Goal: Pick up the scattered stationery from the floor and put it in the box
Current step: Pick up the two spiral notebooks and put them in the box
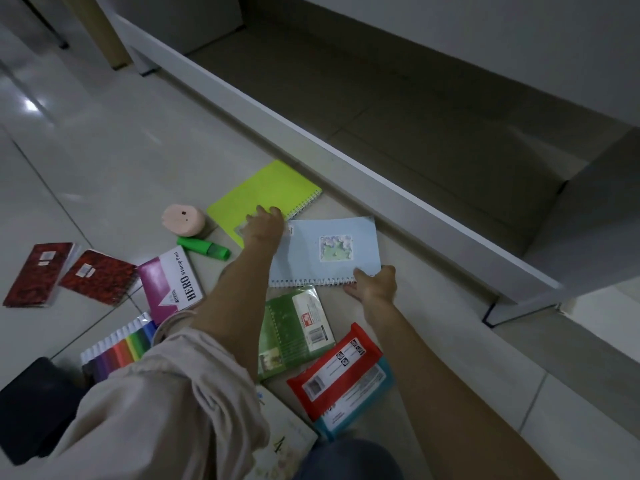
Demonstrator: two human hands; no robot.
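Both arms reach forward and down toward the floor. The left hand [263, 226] lies palm down, fingers spread and fairly straight, its forearm bare with a pale sleeve [166, 393] bunched near the elbow. The right hand [375, 285] is lower and to the right, fingers curled around a notebook's edge, forearm bare.

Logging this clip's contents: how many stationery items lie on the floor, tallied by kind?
Spiral notebooks: 5, namely lime, light blue, green, two dark red
Stamp pad box: 1
Green highlighter: 1
Marker set: 1
Pink roll-shaped item: 1
Red and teal packs: 2
Sketch pad, partly hidden: 1
Total: 12
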